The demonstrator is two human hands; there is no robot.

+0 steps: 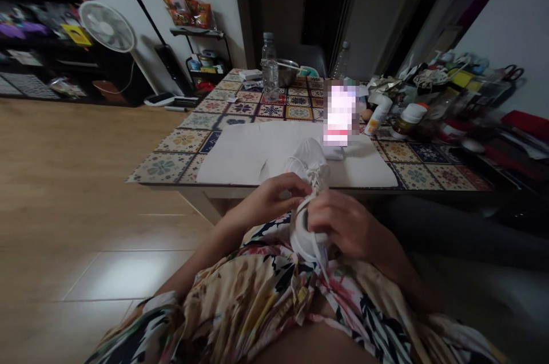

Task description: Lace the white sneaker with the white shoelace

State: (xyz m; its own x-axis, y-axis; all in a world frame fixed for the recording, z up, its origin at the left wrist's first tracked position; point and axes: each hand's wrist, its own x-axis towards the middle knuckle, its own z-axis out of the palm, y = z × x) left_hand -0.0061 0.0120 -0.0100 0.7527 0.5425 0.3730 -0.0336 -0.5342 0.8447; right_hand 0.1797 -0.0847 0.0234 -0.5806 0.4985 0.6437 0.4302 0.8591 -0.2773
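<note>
A white sneaker (309, 166) rests on my lap, its toe pointing toward the table. My left hand (274, 198) is closed in a pinch on the white shoelace (305, 204) near the shoe's tongue. My right hand (347, 226) is curled over the shoe's heel opening, fingers wrapped on the other lace, whose loose end (321, 261) hangs down over my floral-patterned clothing (257, 295).
A low table with a patterned tile cloth (184, 141) stands just ahead, bearing a white sheet (240, 152), two water bottles (270, 66), a white tube (378, 115), jars and clutter at right. A fan (107, 26) stands at the far left. Wooden floor (64, 181) lies to the left.
</note>
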